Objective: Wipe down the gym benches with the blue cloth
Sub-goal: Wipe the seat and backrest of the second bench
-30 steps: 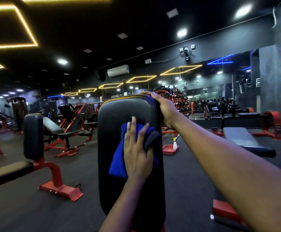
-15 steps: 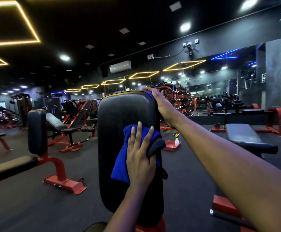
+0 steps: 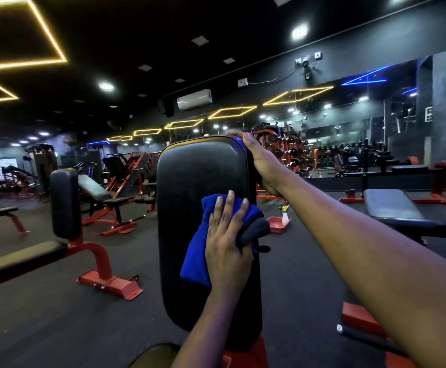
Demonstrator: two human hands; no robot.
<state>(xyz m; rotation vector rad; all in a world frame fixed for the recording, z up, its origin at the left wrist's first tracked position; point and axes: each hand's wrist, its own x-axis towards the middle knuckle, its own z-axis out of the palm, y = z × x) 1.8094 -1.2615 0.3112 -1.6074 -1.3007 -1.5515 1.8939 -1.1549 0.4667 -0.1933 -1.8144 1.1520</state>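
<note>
Left grip [image 3: 227, 251] flat, pressing blue cloth [image 3: 196, 248] on backrest [image 3: 190, 179]; right grip [image 3: 263, 166] clamps its top edge

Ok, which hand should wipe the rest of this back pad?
Left: the left hand presses the blue cloth flat on the back pad mid-height, while the right hand grips the pad's top corner, holding no cloth.

No legible words, brands or numbers anywhere; only a small yellow triangle sticker [image 3: 364, 175] on a distant black bar [image 3: 408, 173], too small to read.
</note>
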